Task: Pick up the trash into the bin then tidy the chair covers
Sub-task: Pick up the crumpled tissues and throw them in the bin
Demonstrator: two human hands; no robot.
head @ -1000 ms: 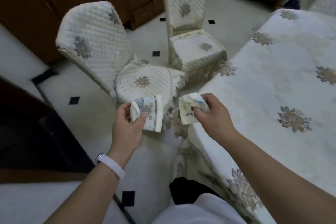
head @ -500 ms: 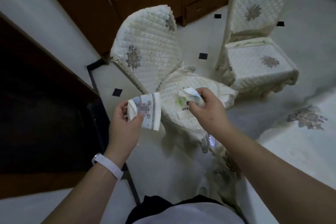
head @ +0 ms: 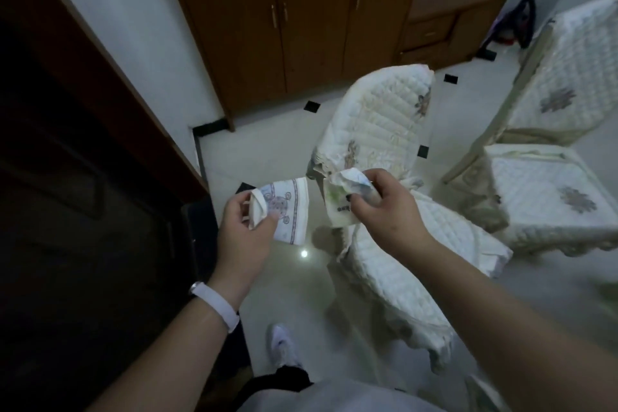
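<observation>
Paper scraps remain pinched, a patterned wrapper (head: 288,207) in the left hand (head: 245,234) and a crumpled wrapper (head: 347,197) in the right hand (head: 384,214). She has turned from the table; beyond, the near chair's quilted cover (head: 374,130) hangs rumpled, and no bin shows, so I judge carrying is underway.

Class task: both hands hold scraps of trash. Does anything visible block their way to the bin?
That cannot be settled: no bin is in view. The left hand grips a patterned scrap, the right hand a crumpled wrapper; a covered chair stands beneath them.
</observation>
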